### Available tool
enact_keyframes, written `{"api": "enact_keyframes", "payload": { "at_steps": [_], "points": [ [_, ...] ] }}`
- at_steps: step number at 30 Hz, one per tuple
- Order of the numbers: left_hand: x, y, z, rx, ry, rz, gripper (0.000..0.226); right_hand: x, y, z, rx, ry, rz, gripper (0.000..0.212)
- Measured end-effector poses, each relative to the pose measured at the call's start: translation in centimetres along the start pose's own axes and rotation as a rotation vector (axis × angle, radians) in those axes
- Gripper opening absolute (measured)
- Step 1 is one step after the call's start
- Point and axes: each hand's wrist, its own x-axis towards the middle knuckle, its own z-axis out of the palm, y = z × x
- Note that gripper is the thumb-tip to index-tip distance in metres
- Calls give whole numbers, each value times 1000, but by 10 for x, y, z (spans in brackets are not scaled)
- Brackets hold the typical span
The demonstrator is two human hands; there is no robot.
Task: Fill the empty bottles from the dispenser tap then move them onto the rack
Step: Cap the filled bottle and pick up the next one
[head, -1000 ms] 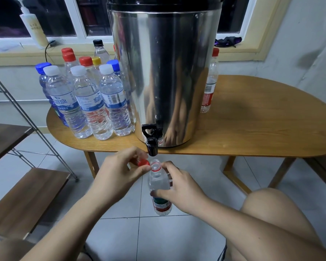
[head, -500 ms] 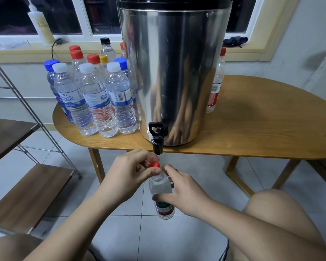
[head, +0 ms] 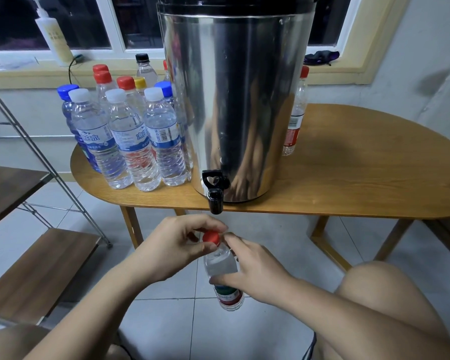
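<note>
A clear water-filled bottle point(head: 222, 266) with a red-and-green label hangs below the table edge, just under the black tap point(head: 215, 196) of the steel dispenser point(head: 234, 100). My right hand point(head: 252, 268) grips the bottle's body. My left hand point(head: 177, 245) pinches the red cap point(head: 211, 237), which sits on the bottle's mouth. Several capped bottles point(head: 130, 136) stand on the wooden table point(head: 361, 178) left of the dispenser, and one red-capped bottle point(head: 295, 113) stands to its right. The rack point(head: 37, 268) with wooden shelves stands at the left.
A pump bottle point(head: 53, 35) and a dark object point(head: 321, 57) lie on the window sill behind the table. My bare knee point(head: 374, 289) is at the lower right. Tiled floor lies under the table.
The red cap moved from beside the open bottle mouth onto it. Bottle and hands have sunk slightly below the tap.
</note>
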Motion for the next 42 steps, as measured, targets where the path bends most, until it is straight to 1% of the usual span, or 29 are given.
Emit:
{"api": "enact_keyframes", "payload": {
  "at_steps": [3,6,10,12,14,16,18,20,22,24,26,28,30,31,33,34,37,38,40,42],
  "points": [
    [-1,1,2,134,79,15,33,2,0,0,7,6,19,57],
    [0,2,2,193,90,-2,35,2,-1,1,1,8,15,57],
    [1,5,6,160,61,-29,29,1,1,0,23,2,6,63],
    [1,7,7,142,88,-39,27,1,1,-2,51,5,13,70],
    [0,11,6,89,129,-60,23,1,1,-3,83,42,24,77],
    [-1,17,1,29,159,-85,20,1,-1,-4,119,64,32,75],
    [-2,20,-5,-43,171,-111,20,1,-3,-2,158,43,50,65],
    [-3,20,-8,-104,162,-122,21,0,-3,-1,154,16,74,60],
    [-4,18,-7,-103,137,-105,24,0,-3,-1,108,0,87,58],
    [-5,14,-4,7,140,-78,30,-1,-2,-2,44,-7,83,56],
    [-5,11,-4,158,167,-55,42,-2,-2,-3,-21,5,70,56],
    [-4,10,-4,212,169,-31,49,-2,-2,-3,-71,23,52,57],
    [-4,10,-5,229,136,10,47,-1,-1,-3,-100,25,35,57],
    [-3,9,-6,227,107,31,40,0,0,-3,-106,19,32,57],
    [-3,9,-8,193,28,58,18,1,2,-4,-102,6,31,55],
    [-3,10,-10,175,-7,71,18,1,3,-3,-97,3,33,56],
    [-4,12,-14,128,-57,73,37,1,4,-2,-65,1,37,65],
    [-5,12,-16,113,-48,53,40,1,4,-2,-58,-4,40,63],
    [-7,11,-18,133,2,33,38,0,3,-4,-51,-10,43,55],
    [-7,9,-16,189,49,34,39,0,1,-5,-53,-1,38,54]
  ]
}}
